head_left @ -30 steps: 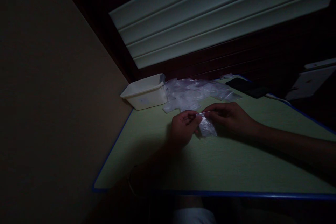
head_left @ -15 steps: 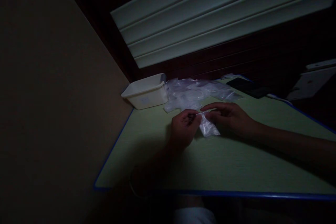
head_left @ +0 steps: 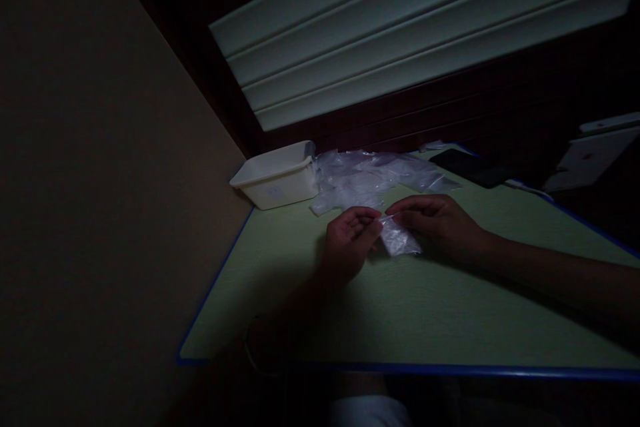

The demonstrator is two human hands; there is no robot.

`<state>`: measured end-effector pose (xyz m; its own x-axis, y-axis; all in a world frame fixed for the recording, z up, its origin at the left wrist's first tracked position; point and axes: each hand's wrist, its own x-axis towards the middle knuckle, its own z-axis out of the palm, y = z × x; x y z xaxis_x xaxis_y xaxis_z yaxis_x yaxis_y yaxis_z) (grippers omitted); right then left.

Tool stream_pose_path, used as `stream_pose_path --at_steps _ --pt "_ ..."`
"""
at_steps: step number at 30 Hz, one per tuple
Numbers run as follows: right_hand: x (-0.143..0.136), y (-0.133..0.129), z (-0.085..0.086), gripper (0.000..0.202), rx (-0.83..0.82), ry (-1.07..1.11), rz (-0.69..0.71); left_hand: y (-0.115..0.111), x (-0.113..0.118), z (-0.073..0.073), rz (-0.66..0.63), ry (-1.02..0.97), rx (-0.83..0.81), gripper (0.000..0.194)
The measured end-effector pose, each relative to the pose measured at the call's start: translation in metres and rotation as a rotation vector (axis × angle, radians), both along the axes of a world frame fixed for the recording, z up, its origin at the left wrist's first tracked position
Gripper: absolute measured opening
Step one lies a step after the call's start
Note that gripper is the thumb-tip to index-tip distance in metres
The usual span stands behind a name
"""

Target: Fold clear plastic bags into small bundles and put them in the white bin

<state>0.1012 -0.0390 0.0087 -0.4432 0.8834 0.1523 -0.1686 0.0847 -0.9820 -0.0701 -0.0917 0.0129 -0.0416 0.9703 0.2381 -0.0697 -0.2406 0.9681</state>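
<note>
A small clear plastic bag [head_left: 400, 239] hangs between my two hands, above the green table [head_left: 430, 313]. My left hand [head_left: 350, 240] pinches its upper left corner between thumb and fingers. At the upper right corner, my right hand [head_left: 435, 221] grips the top edge with thumb and forefinger. The bag looks shiny and crinkled; what is inside, if anything, I cannot make out in the dim light. Just beyond my hands lies a spread pile of similar clear plastic bags [head_left: 357, 180].
A white plastic tub [head_left: 280, 188] stands at the table's far left corner, by the wall. To the right of the pile lies a dark flat object [head_left: 467, 167], with a pale cable-like strip beside it. Blue edging [head_left: 450, 369] runs along the table's border.
The fingers of my left hand have uncurled somewhat, and both hands now pinch the bag's two top corners. The bag is turned and spread a little wider. The pile and tub stay put.
</note>
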Motion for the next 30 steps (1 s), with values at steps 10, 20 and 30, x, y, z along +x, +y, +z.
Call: stream_pose_path --at_steps 10,20,30 --pt "0.004 -0.003 0.011 0.012 0.186 -0.117 -0.02 0.002 -0.001 -0.003 -0.022 0.0 -0.028 0.022" --pt "0.011 -0.004 0.014 0.019 0.367 -0.261 -0.008 0.006 -0.003 -0.009 -0.059 -0.055 -0.047 0.022" --pt "0.013 -0.004 0.015 0.022 0.57 -0.3 0.036 0.003 0.0 -0.003 -0.037 -0.032 -0.094 0.036"
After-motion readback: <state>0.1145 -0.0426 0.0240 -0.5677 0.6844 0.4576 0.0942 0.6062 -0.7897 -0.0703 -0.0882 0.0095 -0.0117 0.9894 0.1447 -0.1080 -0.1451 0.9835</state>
